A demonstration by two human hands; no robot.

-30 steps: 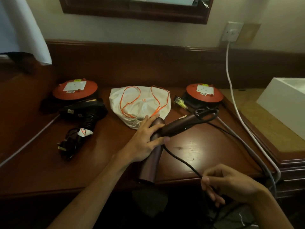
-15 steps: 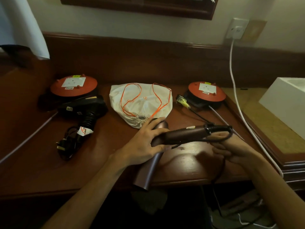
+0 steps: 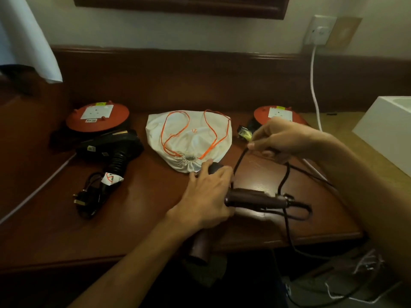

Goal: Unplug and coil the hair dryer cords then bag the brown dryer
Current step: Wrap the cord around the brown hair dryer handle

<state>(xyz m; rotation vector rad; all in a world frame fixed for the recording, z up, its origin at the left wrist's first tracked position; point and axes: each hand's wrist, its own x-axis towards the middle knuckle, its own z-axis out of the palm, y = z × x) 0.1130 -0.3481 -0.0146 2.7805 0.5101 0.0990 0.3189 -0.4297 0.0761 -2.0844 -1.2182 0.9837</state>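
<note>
Brown dryer (image 3: 255, 200) | left hand (image 3: 206, 196) grips | right hand (image 3: 282, 138) pinches cord (image 3: 239, 161) | labels unreadable

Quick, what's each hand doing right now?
Left hand: grips the brown dryer on the desk.
Right hand: pinches the dryer's black cord, lifted above the desk.

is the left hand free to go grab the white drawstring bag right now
Probably not yet. The left hand grips the brown dryer, so it is occupied. The white drawstring bag lies just beyond its fingertips with nothing between; setting the dryer down would free it.
</note>
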